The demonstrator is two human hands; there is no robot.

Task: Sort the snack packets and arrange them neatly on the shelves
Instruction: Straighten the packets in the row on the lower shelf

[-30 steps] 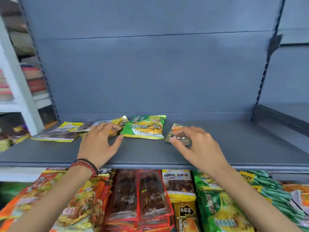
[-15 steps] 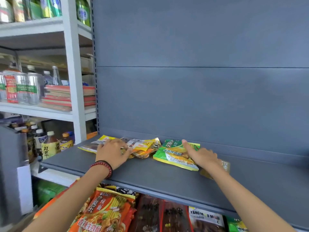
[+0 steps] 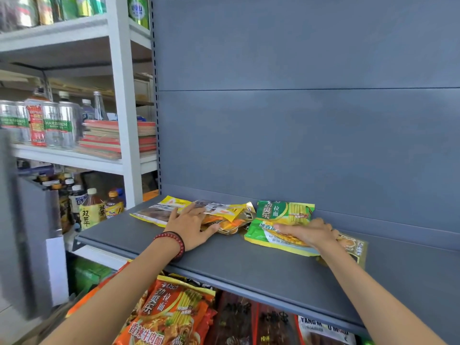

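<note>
On the grey shelf (image 3: 249, 265) lies a row of snack packets. A yellow packet (image 3: 159, 212) is furthest left, then a loose pile of yellow and orange packets (image 3: 231, 215), then a green noodle packet (image 3: 281, 212). A small gold packet (image 3: 356, 247) lies to the right, partly under my right wrist. My left hand (image 3: 191, 225) rests flat on the yellow and orange pile with fingers spread. My right hand (image 3: 308, 231) lies on the green packet, fingers stretched to the left.
Below the shelf hang orange noodle packets (image 3: 169, 314) and dark red packets (image 3: 249, 324). A white rack (image 3: 124, 120) to the left holds cans (image 3: 52, 125), bottles (image 3: 92, 210) and a stack of books (image 3: 107, 138). A grey back panel (image 3: 298, 133) closes the shelf behind.
My right hand left the small gold packet and moved left onto the green packet. The left hand stayed on the yellow pile. The view swung left, showing the white rack.
</note>
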